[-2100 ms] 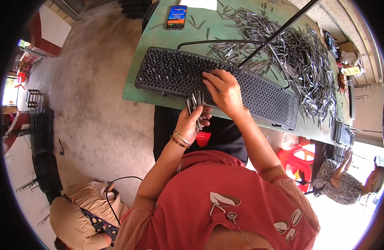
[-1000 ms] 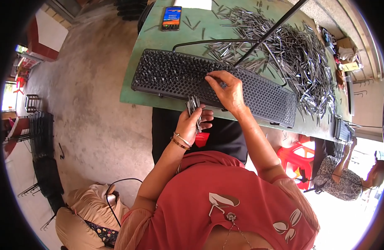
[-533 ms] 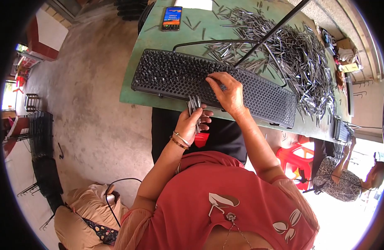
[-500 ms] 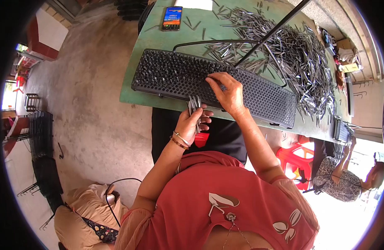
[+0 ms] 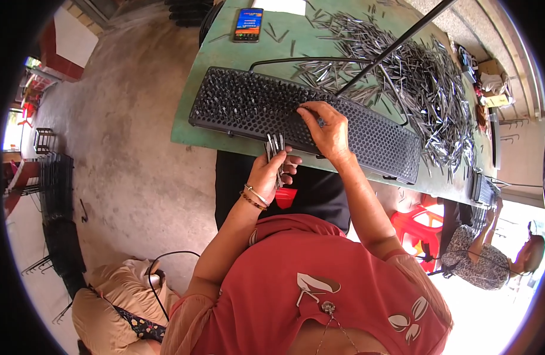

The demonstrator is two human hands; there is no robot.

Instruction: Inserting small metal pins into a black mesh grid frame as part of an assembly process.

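Note:
A long black perforated rack (image 5: 379, 144) lies across the near side of the green table. Dark metal strips (image 5: 240, 97) stand upright in its left part, while the holes toward the right end show bare. Just below the rack's near edge, my left hand (image 5: 269, 171) is closed around a small bundle of thin metal strips (image 5: 275, 144), their shiny ends pointing up. My right hand (image 5: 330, 131) is over the middle of the rack, thumb and forefinger pinched together at the border of the filled holes. Whatever lies between those fingertips is too small to make out.
Loose metal strips (image 5: 414, 89) are heaped on the green table (image 5: 225, 59) beyond the rack. A black rod (image 5: 397, 44) slants over it. A phone (image 5: 247, 25) lies at the far left. Another person (image 5: 479, 260) works at right, near a red stool (image 5: 415, 228).
My right hand has shifted slightly to the right along the rack, still pinched. My left hand keeps its bundle, with the strips' ends a little more fanned out.

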